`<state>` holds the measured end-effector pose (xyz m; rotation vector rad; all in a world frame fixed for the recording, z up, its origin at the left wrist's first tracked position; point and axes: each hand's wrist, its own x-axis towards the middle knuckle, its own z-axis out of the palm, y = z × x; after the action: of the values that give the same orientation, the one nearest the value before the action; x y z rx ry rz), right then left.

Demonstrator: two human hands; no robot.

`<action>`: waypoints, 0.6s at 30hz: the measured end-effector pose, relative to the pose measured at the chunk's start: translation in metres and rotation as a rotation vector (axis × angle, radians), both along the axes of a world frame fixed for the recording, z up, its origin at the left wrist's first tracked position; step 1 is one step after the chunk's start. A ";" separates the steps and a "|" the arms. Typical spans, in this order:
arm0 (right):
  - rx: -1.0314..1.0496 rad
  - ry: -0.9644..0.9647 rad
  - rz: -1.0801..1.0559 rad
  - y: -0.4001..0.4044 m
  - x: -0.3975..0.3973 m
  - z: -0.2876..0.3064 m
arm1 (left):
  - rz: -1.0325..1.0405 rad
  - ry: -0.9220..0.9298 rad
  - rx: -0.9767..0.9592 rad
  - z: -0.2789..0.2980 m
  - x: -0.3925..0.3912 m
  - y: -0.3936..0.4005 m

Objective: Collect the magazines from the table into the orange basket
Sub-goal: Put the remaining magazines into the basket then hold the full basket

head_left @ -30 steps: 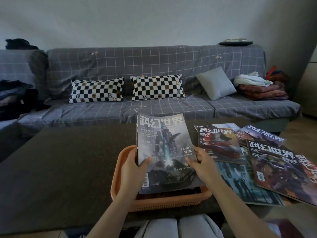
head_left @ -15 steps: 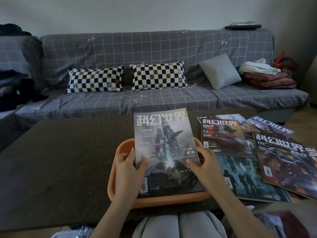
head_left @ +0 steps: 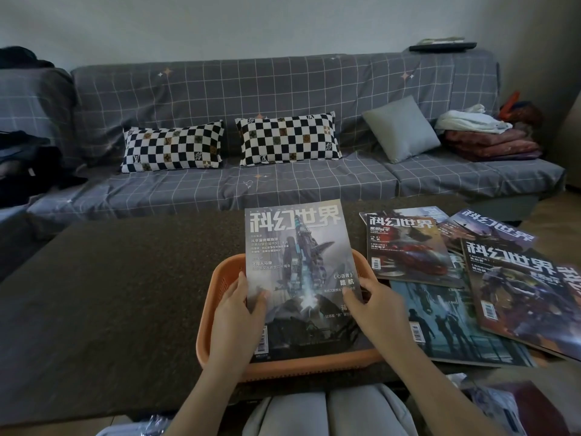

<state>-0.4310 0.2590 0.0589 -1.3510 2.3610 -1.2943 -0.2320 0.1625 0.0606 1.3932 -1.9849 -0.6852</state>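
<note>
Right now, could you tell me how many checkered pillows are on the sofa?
2: the left checkered pillow and the right checkered pillow lean side by side against the sofa backrest, left of a plain grey cushion.

Held magazine point(head_left: 301, 278) covers most of the orange basket point(head_left: 217, 297) interior, so contents can't be seen. My left hand point(head_left: 235, 319) fingers sit behind the cover, only the thumb shows. Rightmost magazine point(head_left: 570, 278) cut by frame edge. Lower covers in the pile point(head_left: 456, 325) partly buried, titles unreadable.

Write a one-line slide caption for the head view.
Both hands lower a magazine into the orange basket.
</note>
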 end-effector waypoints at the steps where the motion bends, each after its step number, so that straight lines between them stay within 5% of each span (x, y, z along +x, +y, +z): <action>1: 0.018 -0.015 0.036 -0.001 0.000 0.000 | 0.000 0.018 0.012 0.000 0.000 0.000; 11: 0.120 -0.101 0.043 -0.006 -0.004 0.001 | -0.091 0.151 0.301 -0.001 0.004 -0.006; 18: 0.147 -0.796 0.306 -0.041 -0.024 0.019 | -0.124 0.345 0.698 0.019 0.001 -0.033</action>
<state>-0.4553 0.2178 0.0779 -0.8689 1.6012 -1.2246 -0.2307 0.1292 0.0798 1.3906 -1.6233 -1.6674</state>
